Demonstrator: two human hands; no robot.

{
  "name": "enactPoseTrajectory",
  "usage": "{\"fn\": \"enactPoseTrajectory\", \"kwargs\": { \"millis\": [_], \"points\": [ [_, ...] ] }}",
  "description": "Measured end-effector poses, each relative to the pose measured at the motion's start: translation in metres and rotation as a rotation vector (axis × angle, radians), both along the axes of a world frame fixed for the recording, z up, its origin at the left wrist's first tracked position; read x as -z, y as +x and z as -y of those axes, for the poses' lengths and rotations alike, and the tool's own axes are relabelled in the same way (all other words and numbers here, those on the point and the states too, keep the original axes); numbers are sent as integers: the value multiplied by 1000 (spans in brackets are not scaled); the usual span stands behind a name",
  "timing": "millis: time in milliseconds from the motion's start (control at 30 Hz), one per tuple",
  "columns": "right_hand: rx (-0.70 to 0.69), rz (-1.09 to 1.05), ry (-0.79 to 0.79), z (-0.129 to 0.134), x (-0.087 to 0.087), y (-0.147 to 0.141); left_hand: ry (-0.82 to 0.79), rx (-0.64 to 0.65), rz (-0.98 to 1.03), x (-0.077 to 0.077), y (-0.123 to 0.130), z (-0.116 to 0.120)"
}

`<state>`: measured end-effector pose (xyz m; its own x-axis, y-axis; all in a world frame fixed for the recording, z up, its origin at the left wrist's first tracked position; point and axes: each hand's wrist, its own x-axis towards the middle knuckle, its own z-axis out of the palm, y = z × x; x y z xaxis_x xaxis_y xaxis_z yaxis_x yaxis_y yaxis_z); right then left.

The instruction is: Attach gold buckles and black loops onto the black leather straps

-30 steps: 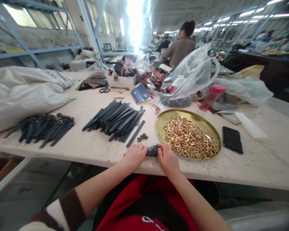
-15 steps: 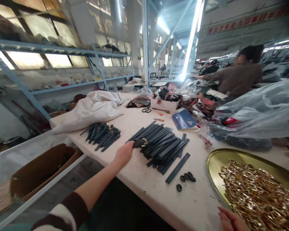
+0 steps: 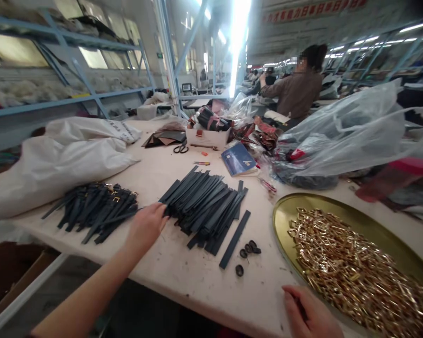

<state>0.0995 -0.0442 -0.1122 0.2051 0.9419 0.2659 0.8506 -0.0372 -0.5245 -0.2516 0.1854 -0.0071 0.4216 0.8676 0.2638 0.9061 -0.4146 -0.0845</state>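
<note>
While both hands rest at the near edge of the table (image 3: 183, 281), dark straps lie in two piles.
The white sack (image 3: 59, 159) lies far left; the gold tray (image 3: 289, 211), heaped with gold buckles (image 3: 356, 272), sits right. The plain strap pile (image 3: 204, 206) lies centre, the buckled strap pile (image 3: 95, 211) just left of it. The left hand (image 3: 146, 225), open and flat, touches the table between both piles. The right hand (image 3: 310, 314), loosely curled, holds nothing visible beside the tray. Small black loops (image 3: 248, 249) lie between.

Gold tray (image 3: 285, 213) cut off at right
</note>
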Motion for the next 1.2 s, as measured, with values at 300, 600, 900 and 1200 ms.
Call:
{"fn": "enactPoseTrajectory", "kwargs": {
  "millis": [300,600,900,1200],
  "points": [
    [6,-8,47,1,-13,-10,-427,184,64,20,205,55],
    [24,-166,103,9,-22,-7,-430,84,217,-10,199,67],
    [-51,-1021,-24,5,-59,-27,-921,11,1206,-19,172,183],
    [-432,-684,-256,-18,-65,-39,-2021,-144,1248,-5,128,181]
  ]
}}
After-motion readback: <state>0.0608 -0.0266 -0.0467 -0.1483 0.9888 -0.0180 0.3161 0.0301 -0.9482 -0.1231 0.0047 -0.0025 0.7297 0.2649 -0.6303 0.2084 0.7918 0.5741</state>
